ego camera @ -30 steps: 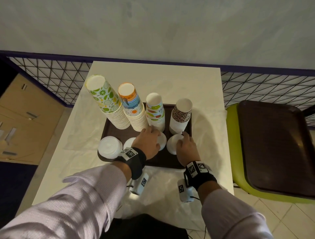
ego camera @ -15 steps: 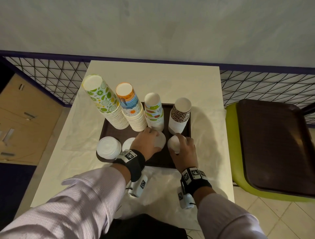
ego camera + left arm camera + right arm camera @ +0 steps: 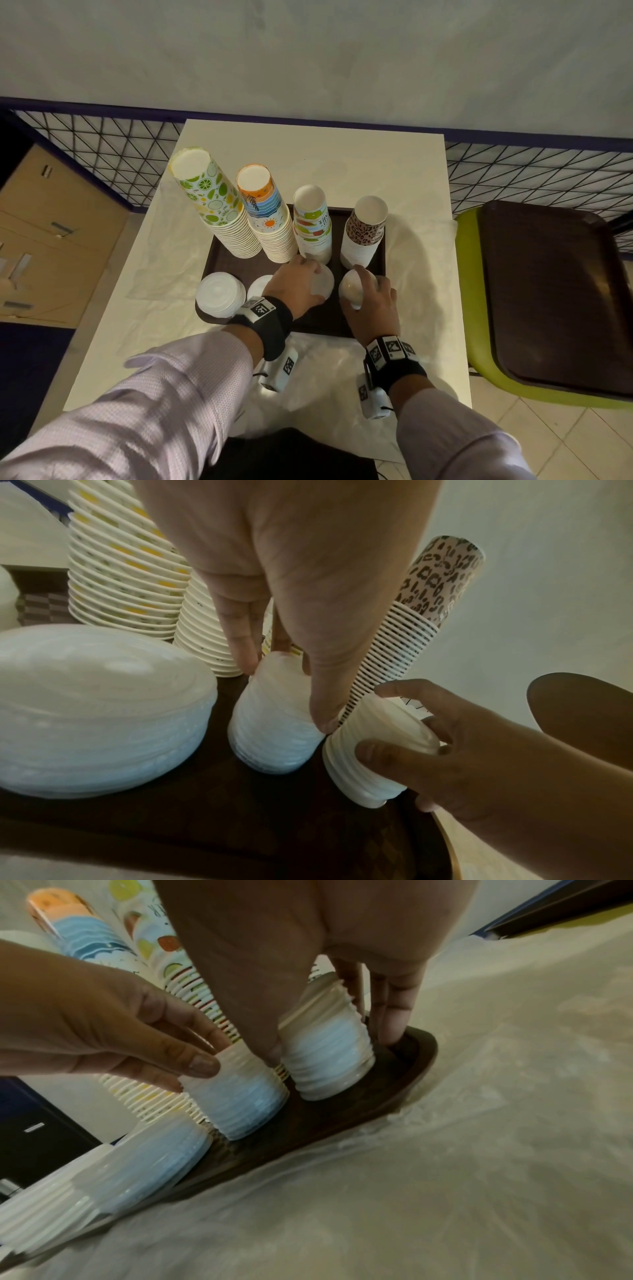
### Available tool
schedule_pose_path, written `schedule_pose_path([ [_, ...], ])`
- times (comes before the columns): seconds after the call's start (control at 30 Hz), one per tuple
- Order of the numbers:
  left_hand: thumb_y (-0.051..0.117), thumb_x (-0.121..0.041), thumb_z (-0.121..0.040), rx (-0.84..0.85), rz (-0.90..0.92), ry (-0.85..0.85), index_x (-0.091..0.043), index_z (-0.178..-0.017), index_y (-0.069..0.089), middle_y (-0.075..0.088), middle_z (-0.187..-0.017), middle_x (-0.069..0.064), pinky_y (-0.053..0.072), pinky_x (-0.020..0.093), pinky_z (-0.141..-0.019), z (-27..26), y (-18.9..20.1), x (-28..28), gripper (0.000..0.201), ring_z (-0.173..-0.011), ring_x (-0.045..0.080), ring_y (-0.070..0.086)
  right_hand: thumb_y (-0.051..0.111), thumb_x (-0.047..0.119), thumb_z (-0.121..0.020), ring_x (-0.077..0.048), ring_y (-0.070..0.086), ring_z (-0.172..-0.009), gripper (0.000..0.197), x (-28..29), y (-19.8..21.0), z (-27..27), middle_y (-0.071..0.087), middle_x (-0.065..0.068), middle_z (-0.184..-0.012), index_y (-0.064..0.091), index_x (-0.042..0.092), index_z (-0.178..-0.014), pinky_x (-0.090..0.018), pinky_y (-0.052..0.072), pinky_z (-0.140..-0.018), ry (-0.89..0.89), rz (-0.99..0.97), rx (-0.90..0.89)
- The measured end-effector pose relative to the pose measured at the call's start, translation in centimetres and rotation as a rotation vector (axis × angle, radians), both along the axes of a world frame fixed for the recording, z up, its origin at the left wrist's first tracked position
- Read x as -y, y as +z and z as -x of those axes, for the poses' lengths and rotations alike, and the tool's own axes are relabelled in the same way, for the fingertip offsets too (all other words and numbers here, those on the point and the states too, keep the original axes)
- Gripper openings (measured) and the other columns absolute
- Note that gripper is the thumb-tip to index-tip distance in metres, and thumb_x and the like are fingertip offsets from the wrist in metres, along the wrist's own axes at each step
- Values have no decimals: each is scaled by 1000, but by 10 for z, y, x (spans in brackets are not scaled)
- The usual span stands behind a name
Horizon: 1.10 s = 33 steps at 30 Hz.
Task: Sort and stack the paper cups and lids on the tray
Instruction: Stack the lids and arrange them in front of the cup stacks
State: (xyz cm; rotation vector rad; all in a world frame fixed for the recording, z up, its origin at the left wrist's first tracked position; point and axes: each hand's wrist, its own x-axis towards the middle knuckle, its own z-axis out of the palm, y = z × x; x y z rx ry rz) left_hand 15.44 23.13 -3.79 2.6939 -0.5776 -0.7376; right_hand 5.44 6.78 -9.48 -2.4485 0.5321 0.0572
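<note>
Four upside-down cup stacks stand along the back of the brown tray (image 3: 239,263): lime (image 3: 212,205), orange and blue (image 3: 263,212), fruit print (image 3: 311,226) and leopard print (image 3: 366,229). White lid stacks stand in front: a wide one (image 3: 219,298), a second (image 3: 257,289), a third (image 3: 324,284) and a fourth (image 3: 351,291). My left hand (image 3: 308,281) grips the third lid stack (image 3: 274,731) between fingers and thumb. My right hand (image 3: 363,287) grips the fourth lid stack (image 3: 329,1056), which leans left in the left wrist view (image 3: 369,758).
The tray lies on a crumpled white cloth (image 3: 421,274) over a cream table (image 3: 308,154). A green chair (image 3: 469,274) at the right carries another brown tray (image 3: 548,291). Black wire fencing (image 3: 102,144) runs behind, with brown cabinets (image 3: 51,240) at the left.
My right hand has slid forward over the fourth lid stack and curled round it. My left hand stays on the third stack.
</note>
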Motion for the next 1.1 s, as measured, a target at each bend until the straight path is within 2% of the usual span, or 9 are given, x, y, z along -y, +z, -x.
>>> schedule_pose_path([
  [0.13, 83, -44, -82, 3, 1, 4, -20, -140, 54, 49, -139, 7, 47, 37, -98, 0, 0, -1, 69, -121, 29, 56, 77, 43, -78, -29, 46, -114, 86, 1, 2, 4, 41, -5, -139, 29, 44, -150, -43, 52, -88, 13, 2, 18],
  [0.27, 84, -44, -80, 10, 6, 4, -21, -139, 53, 48, -139, 7, 48, 38, -99, 1, -1, -1, 70, -121, 31, 56, 81, 40, -76, -30, 45, -118, 90, 3, 3, 8, 39, -5, -141, 29, 43, -150, -45, 52, -91, 9, -9, 39],
  [0.53, 83, -40, -80, 5, -9, 6, -23, -137, 53, 47, -138, 7, 49, 38, -96, 2, -7, -4, 67, -120, 31, 56, 79, 34, -80, -31, 48, -117, 66, 4, 0, 8, 43, -6, -137, 45, 32, -136, -46, 55, -89, 26, 7, 40],
  [0.7, 85, -41, -78, 14, -2, 1, -23, -135, 55, 48, -137, 7, 50, 39, -98, 0, -8, -6, 67, -120, 30, 55, 79, 29, -81, -31, 49, -117, 63, 5, 2, 5, 44, -7, -136, 46, 30, -135, -43, 54, -88, 46, -9, 39],
  [0.83, 85, -51, -74, 35, 41, 3, -27, -125, 56, 47, -135, 5, 50, 44, -102, -1, 0, -11, 63, -120, 28, 51, 79, 32, -80, -32, 49, -117, 65, 5, 6, 6, 43, -7, -136, 46, 31, -136, -43, 53, -88, 54, -2, 40],
  [0.9, 80, -57, -76, 83, 106, 21, -28, -113, 58, 51, -127, 2, 52, 44, -96, -1, 8, -18, 52, -113, 24, 53, 78, 37, -79, -32, 45, -121, 68, 6, 13, 7, 40, -7, -140, 45, 32, -138, -43, 51, -90, 59, 16, 33],
  [1.0, 69, -54, -85, 229, 272, 110, -28, -95, 58, 53, -104, -2, 53, 38, -78, -1, 25, -40, 30, -94, 20, 55, 76, 42, -77, -34, 39, -123, 66, 7, 30, 14, 37, -9, -143, 49, 32, -136, -43, 48, -92, 52, 84, 79],
  [1.03, 65, -52, -87, 280, 314, 146, -27, -94, 59, 53, -99, -3, 50, 37, -76, -1, 30, -51, 27, -92, 20, 55, 76, 41, -77, -34, 38, -122, 64, 7, 37, 17, 37, -10, -142, 52, 32, -135, -42, 47, -92, 46, 107, 110],
  [1.1, 59, -46, -89, 337, 344, 243, -26, -94, 60, 52, -97, -3, 48, 38, -79, -4, 36, -78, 21, -93, 22, 54, 78, 36, -76, -32, 39, -119, 60, 6, 48, 23, 39, -10, -139, 56, 30, -132, -39, 44, -91, 39, 121, 174],
])
